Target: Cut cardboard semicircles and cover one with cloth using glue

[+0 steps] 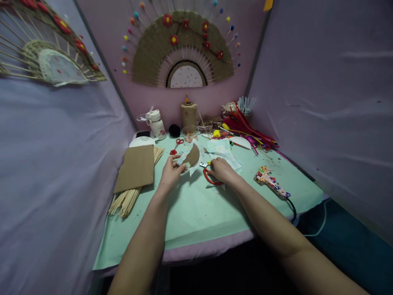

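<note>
My left hand (172,169) pinches the near edge of a pale, patterned cloth piece (192,169) that has a brown cardboard half-circle (192,155) on it. Close to its right side, my right hand (221,170) is closed on red-handled scissors (211,178), whose short metal jaws point left toward the cloth. Both pieces are held over the green tabletop. Another pale blue cloth (221,148) lies behind my right hand. The fingertips of my right hand are partly hidden behind the handles.
Cardboard (136,168) rests on thin sticks (130,200) at the left. Small red scissors (177,146) lie behind my left hand. A patterned glue gun (272,182) is at the right. Bottle (156,124), twine spool (188,114) and red strips (248,128) line the back.
</note>
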Demonstrator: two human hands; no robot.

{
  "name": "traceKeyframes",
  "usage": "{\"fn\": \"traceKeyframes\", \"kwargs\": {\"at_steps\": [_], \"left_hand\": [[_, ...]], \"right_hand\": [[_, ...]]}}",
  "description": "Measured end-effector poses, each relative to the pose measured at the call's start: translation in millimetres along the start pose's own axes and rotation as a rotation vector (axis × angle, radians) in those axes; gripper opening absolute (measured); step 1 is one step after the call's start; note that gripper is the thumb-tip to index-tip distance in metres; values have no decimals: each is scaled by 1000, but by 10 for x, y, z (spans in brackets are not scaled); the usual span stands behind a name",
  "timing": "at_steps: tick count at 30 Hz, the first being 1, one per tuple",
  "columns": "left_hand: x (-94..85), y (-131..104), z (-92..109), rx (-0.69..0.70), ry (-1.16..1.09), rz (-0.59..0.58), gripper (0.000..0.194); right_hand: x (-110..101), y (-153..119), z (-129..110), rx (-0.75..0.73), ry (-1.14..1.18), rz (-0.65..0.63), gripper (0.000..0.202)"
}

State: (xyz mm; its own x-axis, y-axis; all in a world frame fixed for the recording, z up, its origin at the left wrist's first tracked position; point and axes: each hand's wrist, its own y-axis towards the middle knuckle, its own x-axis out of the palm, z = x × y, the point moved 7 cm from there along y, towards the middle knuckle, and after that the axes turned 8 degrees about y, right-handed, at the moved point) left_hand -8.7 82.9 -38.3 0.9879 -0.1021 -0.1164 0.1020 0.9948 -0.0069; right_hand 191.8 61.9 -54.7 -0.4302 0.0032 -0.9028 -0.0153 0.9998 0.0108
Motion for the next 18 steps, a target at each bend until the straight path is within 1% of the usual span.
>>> {"fn": "traceKeyframes", "kwargs": {"at_steps": [3,5,8,10,12,14,16,18], "left_hand": [[-97,13,-37,-44,6,54,42],[-151,15,-55,-83,12,79,40],[-226,24,-66,-129,4,123,37],[-290,39,-58,-129,-25,180,35],[-339,56,-54,-125,-59,225,33],[-348,65,-65,-132,-66,237,34],[-308,55,-90,-145,-24,218,36],[-212,22,-131,-167,73,154,39]], "right_hand": [[-16,102,38,60,-46,-29,40],[-10,168,67,82,-60,-73,45],[15,230,84,95,-63,-145,36],[-1,226,78,101,-63,-148,32],[-54,180,78,111,-62,-114,34],[-135,101,108,132,-63,-62,39],[-263,12,170,157,-56,57,45],[-413,-76,226,144,-28,242,44]]}}
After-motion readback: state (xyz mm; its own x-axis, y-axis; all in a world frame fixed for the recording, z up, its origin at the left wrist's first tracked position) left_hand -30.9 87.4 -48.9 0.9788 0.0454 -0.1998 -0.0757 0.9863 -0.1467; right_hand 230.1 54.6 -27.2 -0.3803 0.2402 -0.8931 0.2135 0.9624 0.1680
